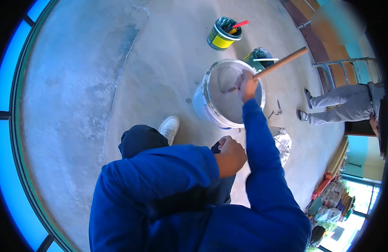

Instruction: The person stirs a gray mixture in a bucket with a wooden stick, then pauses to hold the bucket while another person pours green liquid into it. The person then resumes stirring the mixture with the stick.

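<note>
A white bucket [203, 102] holds a smooth grey mixture [229, 98]. Over its right side my right hand [247, 86] is closed around a wooden stick [282, 63], whose upper end points up and right; the lower end reaches down to the mixture. My left hand [232, 152] rests near my knee, below the bucket, with its fingers curled. Whether it holds anything is hidden. Blue sleeves cover both my arms.
Behind the bucket stand a green and yellow pail [221, 41] with a red-handled tool [240, 24] and a dark green pail [255, 65]. A crumpled bag [283, 145] lies to the right. Another person [345, 103] stands at the right, near a metal frame [341, 63].
</note>
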A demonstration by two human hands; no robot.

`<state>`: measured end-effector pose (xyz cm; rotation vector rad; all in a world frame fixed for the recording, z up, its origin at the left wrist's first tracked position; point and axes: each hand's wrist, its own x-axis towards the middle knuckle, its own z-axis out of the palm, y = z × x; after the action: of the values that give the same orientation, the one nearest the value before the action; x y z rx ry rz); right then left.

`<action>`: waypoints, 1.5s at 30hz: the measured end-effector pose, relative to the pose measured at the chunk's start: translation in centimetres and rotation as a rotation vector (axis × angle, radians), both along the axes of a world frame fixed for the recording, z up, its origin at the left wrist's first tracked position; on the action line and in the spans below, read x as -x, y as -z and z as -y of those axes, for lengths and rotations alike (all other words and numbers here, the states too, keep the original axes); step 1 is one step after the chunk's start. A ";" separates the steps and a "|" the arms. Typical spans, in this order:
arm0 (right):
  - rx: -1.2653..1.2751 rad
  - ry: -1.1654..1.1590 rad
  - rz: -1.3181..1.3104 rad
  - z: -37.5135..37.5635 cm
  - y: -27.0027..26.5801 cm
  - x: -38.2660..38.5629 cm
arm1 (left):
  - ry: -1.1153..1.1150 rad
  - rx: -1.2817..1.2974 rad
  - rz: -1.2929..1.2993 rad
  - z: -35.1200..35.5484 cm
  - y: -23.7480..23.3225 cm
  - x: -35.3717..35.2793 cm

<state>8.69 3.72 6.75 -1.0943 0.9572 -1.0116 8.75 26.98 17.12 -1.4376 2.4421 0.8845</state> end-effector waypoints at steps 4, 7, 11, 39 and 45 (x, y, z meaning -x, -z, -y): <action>0.163 0.024 -0.252 3.0 -2.8 3.5 | 0.011 0.060 0.009 -0.4 -0.6 0.0; 0.391 0.191 -0.221 7.4 -3.1 1.1 | 0.006 0.027 -0.007 -1.1 -1.0 -0.3; 0.329 0.437 0.081 6.3 -1.0 -1.8 | 0.027 -0.061 0.035 -1.1 -1.0 -0.2; 0.248 0.286 0.234 7.1 -0.8 -1.6 | 0.052 -0.057 0.162 0.0 -1.4 -0.3; -0.031 0.008 -0.105 6.4 -1.0 5.5 | 0.077 -0.010 0.128 0.4 -1.9 -0.9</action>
<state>3.21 -2.73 7.73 -1.1275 1.0592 -0.9508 9.69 26.54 19.01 -1.3434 2.3784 0.7631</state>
